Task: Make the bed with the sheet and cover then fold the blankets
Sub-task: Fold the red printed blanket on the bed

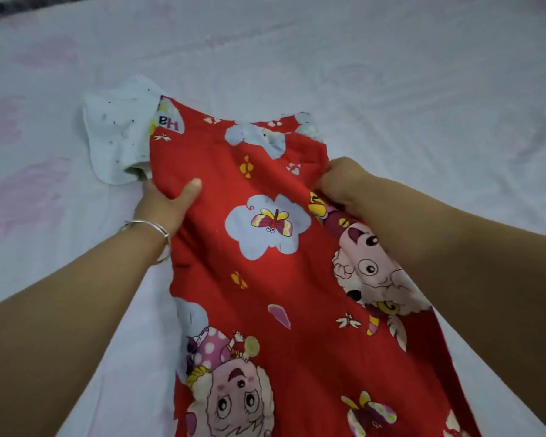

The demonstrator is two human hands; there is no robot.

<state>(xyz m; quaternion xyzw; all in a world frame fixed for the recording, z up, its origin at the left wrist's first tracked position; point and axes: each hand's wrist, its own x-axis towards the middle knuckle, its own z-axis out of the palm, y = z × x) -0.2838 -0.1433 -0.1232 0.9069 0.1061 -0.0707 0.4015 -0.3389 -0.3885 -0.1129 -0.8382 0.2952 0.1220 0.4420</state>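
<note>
- Red cotton blanket printed with cartoon sheep, butterflies and pale blue clouds [265, 263]: a long narrow strip running from the bottom centre of the frame up to the middle, lying on the bed and lifted slightly at its far end, where both hands hold it.
- Pale blue-white underside of the blanket, dotted with small dark specks [117, 134]: turned out at the far left corner, upper left of centre, lying on the sheet.
- Left hand [167, 203]: left of centre, gripping the blanket's left edge; the thumb lies flat on top of the red cloth, the fingers are tucked beneath it and hidden.
- Thin silver bangle [152, 228]: worn on the left wrist, just below the hand.
- Right hand [344, 181]: right of centre, fingers curled tightly over a bunched fold at the blanket's right edge.
- Pale white bed sheet with faint pink blotches [423, 105]: spread over the bed, filling the frame round the blanket, lightly creased.
- Dark strip [10, 7]: top left corner of the frame, beyond the sheet's edge; too blurred to identify.
</note>
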